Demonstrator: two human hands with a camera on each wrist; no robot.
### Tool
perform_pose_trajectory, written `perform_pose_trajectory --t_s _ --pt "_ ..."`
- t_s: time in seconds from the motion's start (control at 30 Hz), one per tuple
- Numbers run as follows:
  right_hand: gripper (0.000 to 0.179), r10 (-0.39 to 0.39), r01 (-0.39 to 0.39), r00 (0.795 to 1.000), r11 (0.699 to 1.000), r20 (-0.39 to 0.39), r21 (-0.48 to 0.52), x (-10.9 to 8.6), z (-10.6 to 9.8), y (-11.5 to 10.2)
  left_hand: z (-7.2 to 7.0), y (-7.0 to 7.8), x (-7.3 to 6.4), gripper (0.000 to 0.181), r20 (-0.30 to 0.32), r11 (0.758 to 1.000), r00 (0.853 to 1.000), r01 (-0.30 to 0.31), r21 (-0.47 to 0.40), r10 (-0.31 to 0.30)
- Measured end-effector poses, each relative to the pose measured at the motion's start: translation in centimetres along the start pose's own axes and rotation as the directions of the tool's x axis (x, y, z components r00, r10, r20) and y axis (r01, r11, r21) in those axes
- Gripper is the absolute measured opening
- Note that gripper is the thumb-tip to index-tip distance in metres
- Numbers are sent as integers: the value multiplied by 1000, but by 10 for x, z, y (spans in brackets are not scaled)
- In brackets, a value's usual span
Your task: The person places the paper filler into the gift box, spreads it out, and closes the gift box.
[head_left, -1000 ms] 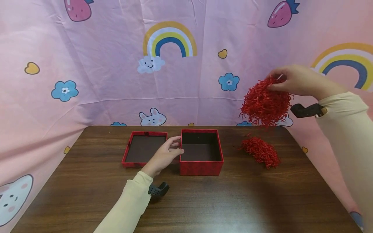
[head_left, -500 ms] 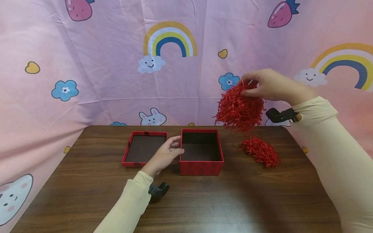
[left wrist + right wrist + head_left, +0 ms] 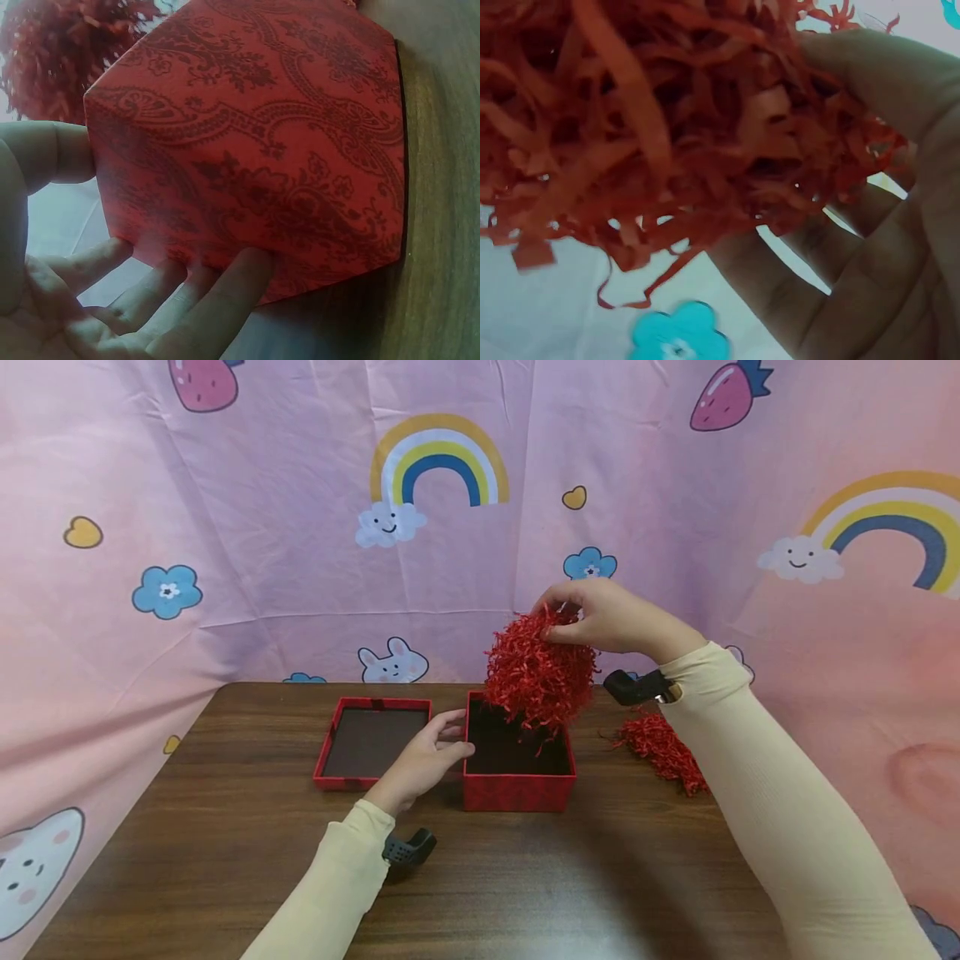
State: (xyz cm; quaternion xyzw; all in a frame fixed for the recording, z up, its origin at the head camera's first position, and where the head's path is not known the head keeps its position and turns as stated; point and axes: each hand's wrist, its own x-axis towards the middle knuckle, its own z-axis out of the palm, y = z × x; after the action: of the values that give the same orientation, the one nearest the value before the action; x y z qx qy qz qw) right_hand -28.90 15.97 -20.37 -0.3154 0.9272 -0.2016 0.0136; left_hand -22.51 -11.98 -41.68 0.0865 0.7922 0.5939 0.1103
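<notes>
My right hand (image 3: 600,618) pinches a fluffy bundle of red shredded paper (image 3: 540,672) from above. The bundle hangs over the red box (image 3: 517,793), its lower strands at the level of the box's opening. Up close in the right wrist view, the crinkled paper strips (image 3: 667,135) fill the space beside my thumb and fingers. My left hand (image 3: 420,764) rests against the left side of the box, thumb at the rim. From the left wrist, its fairly straight fingers (image 3: 232,292) touch the box's patterned wall (image 3: 255,142). The box's dark inside is partly hidden by the paper.
A shallow red lid (image 3: 378,743) lies inside-up left of the box. A second heap of red shredded paper (image 3: 663,747) lies to the right, partly behind my right sleeve. Behind the brown wooden table (image 3: 525,877) hangs a pink printed cloth (image 3: 300,485).
My right hand has carried the bundle of red shredded paper leftward and down, from above the right-hand heap to over the box. The left hand and box have stayed in place.
</notes>
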Motion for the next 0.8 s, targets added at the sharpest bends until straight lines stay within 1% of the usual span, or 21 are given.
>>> perform_pose_trajectory --t_s 0.17,0.33,0.5,0.63,0.8 --pt "25 -23 21 998 999 50 46 3 30 9 2 1 -1 64 -1 1000 1000 8 -9 -8" --pt "25 -22 10 997 988 74 157 3 63 25 2 2 0 63 -10 1000 1000 15 -8 -15" --pt "23 -4 -19 995 974 101 227 2 93 35 0 1 0 63 -1 1000 1000 15 -1 -15" --pt "26 17 -54 989 966 147 253 1 111 37 0 2 0 63 1 1000 1000 15 3 -15" --pt "34 -17 -33 980 969 199 244 -2 125 39 1 2 1 64 12 1000 1000 18 -8 -18"
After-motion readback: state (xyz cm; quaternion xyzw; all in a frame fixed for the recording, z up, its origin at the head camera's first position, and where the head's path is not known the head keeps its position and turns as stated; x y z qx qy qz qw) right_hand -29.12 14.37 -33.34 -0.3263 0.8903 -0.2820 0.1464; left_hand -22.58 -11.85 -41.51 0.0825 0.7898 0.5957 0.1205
